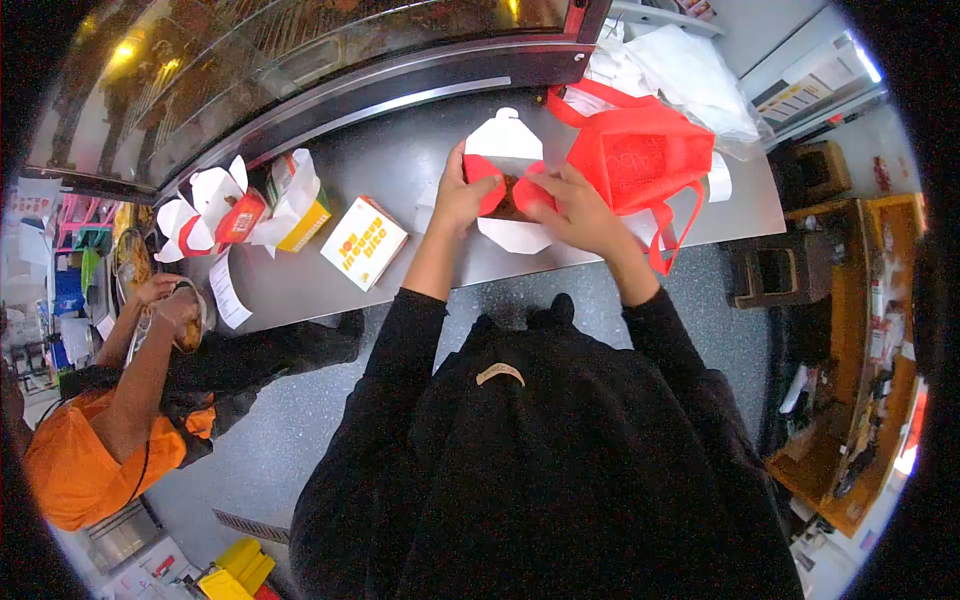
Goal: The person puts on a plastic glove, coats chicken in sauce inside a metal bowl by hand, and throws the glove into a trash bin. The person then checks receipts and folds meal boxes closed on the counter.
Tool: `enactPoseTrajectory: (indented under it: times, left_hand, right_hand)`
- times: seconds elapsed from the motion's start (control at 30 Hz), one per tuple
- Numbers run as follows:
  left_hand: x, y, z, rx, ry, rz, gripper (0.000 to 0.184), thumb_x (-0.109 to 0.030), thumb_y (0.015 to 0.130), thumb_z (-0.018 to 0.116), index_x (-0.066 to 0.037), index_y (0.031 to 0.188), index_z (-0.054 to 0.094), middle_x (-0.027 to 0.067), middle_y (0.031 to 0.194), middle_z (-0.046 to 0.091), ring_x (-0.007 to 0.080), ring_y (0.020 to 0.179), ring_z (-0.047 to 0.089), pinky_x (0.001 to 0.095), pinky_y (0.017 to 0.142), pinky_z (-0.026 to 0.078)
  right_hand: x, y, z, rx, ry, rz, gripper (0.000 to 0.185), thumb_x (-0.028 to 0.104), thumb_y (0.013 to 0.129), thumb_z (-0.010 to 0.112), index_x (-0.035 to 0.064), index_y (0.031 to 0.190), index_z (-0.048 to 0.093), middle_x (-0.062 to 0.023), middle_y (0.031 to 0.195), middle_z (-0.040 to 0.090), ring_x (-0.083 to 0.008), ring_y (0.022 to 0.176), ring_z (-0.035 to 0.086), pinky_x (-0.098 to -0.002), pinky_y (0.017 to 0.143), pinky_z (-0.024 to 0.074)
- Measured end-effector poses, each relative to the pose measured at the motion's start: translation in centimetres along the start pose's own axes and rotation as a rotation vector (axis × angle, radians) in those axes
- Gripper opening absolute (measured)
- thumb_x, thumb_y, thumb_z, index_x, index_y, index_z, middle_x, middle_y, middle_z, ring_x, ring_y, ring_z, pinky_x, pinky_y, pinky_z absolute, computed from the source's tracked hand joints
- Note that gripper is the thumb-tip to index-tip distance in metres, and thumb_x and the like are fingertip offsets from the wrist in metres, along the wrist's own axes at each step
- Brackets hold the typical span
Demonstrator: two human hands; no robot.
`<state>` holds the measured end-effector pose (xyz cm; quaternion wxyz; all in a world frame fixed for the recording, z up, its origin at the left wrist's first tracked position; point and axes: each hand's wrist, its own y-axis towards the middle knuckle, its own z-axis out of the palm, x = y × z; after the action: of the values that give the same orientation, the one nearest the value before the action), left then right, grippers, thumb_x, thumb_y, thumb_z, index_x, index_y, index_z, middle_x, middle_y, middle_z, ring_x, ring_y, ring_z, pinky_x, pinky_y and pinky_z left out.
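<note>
An open takeaway food box [507, 140] stands on the steel counter in front of me, with white end flaps and red side flaps. Some brownish food shows in its opening. My left hand [462, 192] grips the box's left side, thumb over the red flap. On the right flap, my right hand [580, 208] has its fingers closed, bending it inward. Just beyond my right hand lies a red carrier bag [640, 155] with loop handles, one hanging over the counter's front edge.
A closed white box with yellow and orange lettering [363, 242] sits to the left, beside open food boxes [235, 212] and a paper receipt [228, 290]. A co-worker in orange [100, 450] handles a metal bowl at far left. White plastic bags [690, 75] lie at back right.
</note>
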<state>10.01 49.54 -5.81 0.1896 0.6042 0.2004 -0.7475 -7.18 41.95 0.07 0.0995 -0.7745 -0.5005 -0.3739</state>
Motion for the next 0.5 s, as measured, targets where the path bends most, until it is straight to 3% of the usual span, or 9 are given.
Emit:
enactPoseTrajectory:
  times: [0.07, 0.17, 0.3, 0.5]
  left_hand:
    - [-0.1, -0.5, 0.6, -0.055, -0.049, 0.035, 0.061, 0.004, 0.065, 0.060, -0.004, 0.120, 0.035, 0.0083, 0.107, 0.050, 0.0182, 0.098, 0.049, 0.0298, 0.084, 0.041]
    - [-0.6, -1.6, 1.2, -0.091, -0.144, 0.047, 0.055, 0.007, 0.065, 0.056, -0.005, 0.115, 0.038, 0.0072, 0.105, 0.050, 0.0172, 0.096, 0.050, 0.0297, 0.083, 0.041]
    - [0.0, -2.8, 1.8, -0.141, -0.199, 0.111, 0.047, 0.007, 0.067, 0.057, -0.004, 0.110, 0.042, 0.0055, 0.098, 0.052, 0.0138, 0.088, 0.050, 0.0269, 0.078, 0.042]
    - [1.5, -4.4, 1.9, -0.236, 0.052, 0.271, 0.033, 0.001, 0.072, 0.056, -0.004, 0.104, 0.048, 0.0069, 0.095, 0.052, 0.0155, 0.089, 0.049, 0.0273, 0.079, 0.039]
  right_hand:
    - [0.2, -1.3, -1.5, 0.140, 0.084, -0.113, 0.055, 0.023, 0.063, 0.071, 0.0010, 0.110, 0.052, -0.0163, 0.106, 0.046, -0.0287, 0.106, 0.043, -0.0335, 0.090, 0.0350]
    - [0.1, -1.5, -1.8, 0.251, 0.069, -0.069, 0.068, 0.026, 0.062, 0.071, 0.0007, 0.119, 0.044, -0.0174, 0.117, 0.039, -0.0295, 0.114, 0.035, -0.0346, 0.096, 0.0285]
    - [-0.8, -1.3, -1.8, 0.237, 0.103, -0.114, 0.060, 0.024, 0.067, 0.067, 0.0014, 0.118, 0.046, -0.0171, 0.117, 0.039, -0.0295, 0.113, 0.037, -0.0356, 0.095, 0.0290]
    - [-1.9, -0.9, -2.0, 0.259, 0.160, -0.116, 0.046, 0.020, 0.075, 0.058, 0.0024, 0.116, 0.048, -0.0171, 0.119, 0.040, -0.0294, 0.112, 0.038, -0.0352, 0.094, 0.0298]
